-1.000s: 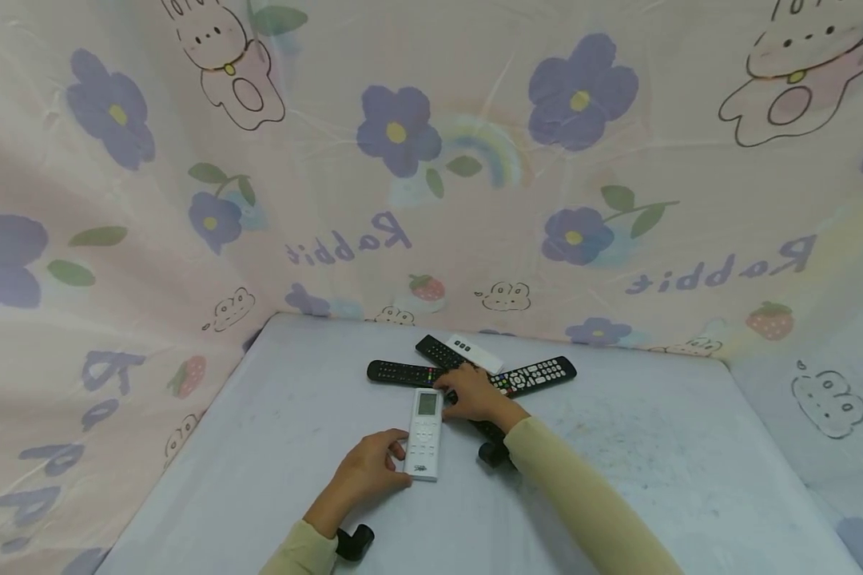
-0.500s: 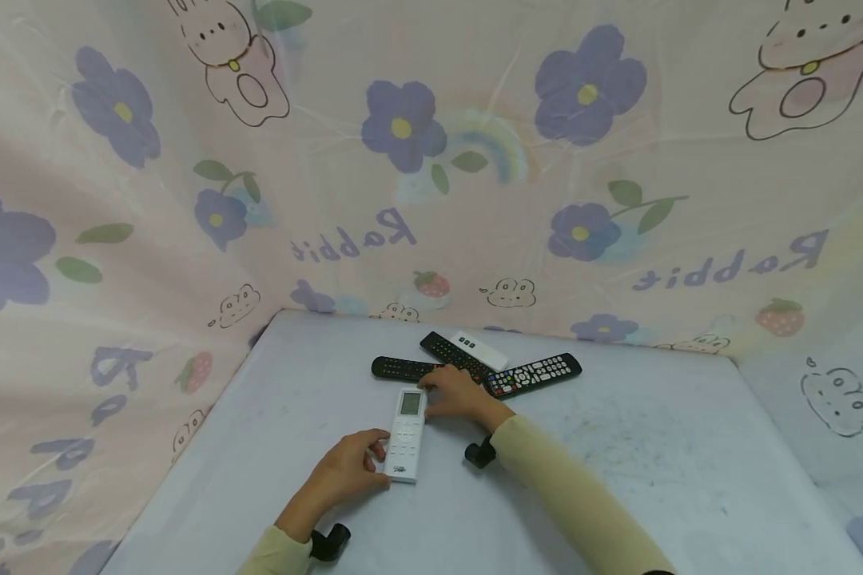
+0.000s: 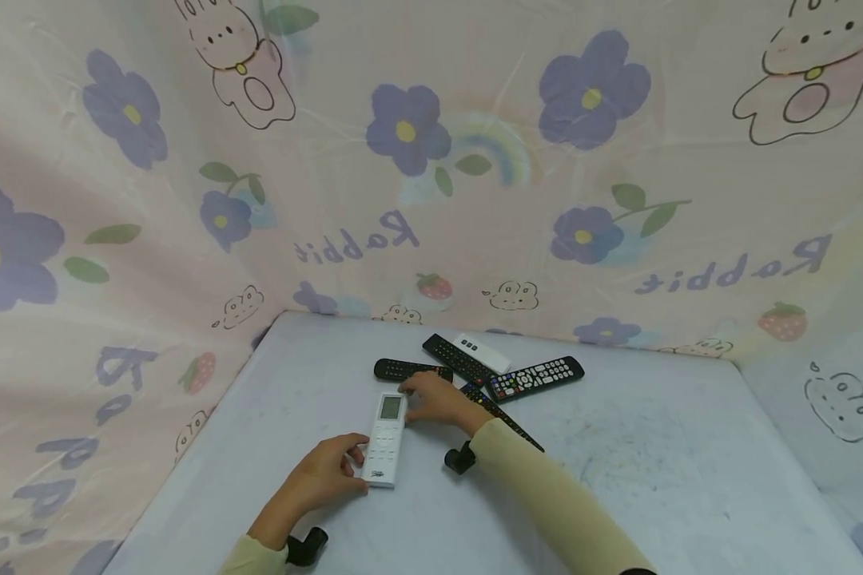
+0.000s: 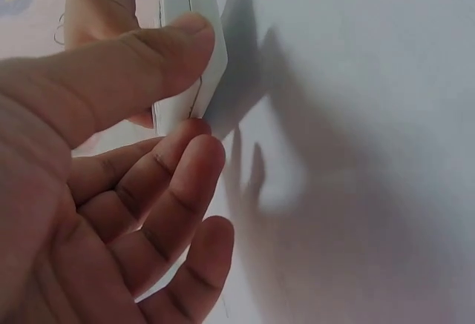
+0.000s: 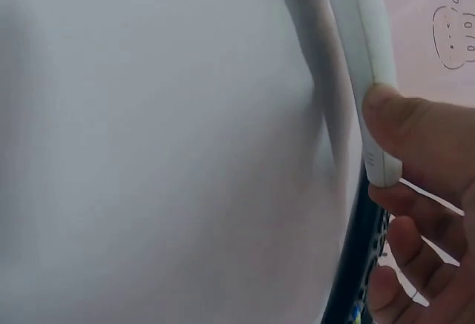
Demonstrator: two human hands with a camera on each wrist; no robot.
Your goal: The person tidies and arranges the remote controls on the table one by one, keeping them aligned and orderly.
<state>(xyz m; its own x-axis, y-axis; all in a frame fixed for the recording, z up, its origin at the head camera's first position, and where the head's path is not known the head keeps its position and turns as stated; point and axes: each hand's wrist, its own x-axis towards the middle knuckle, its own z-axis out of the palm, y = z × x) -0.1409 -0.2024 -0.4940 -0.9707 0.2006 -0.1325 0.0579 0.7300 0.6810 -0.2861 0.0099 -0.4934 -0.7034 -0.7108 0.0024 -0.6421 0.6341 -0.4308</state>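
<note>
A white air-conditioner remote control [image 3: 383,439] with a small grey screen stands lengthwise between my two hands. Its lower left corner is pinched by my left hand [image 3: 324,471]. In the left wrist view, the thumb [image 4: 174,53] presses along the white side and the other fingers curl by the end. My right hand [image 3: 439,402] pinches the upper right corner. The right wrist view shows that thumb [image 5: 397,120] on the side of the white remote [image 5: 371,79], with a fingertip at its end. Whether the remote touches the table I cannot tell.
Behind the right hand lie a black remote [image 3: 395,369], a second black one [image 3: 456,358], a white remote [image 3: 483,353] and a black remote with white buttons [image 3: 535,378]. Another black remote [image 3: 507,419] runs partly under the right forearm. Printed cloth walls [image 3: 475,239] bound the white table [image 3: 654,455].
Both hands have carried the white air-conditioner remote leftward, away from the pile. The slanting black remote by the right forearm has come into fuller view.
</note>
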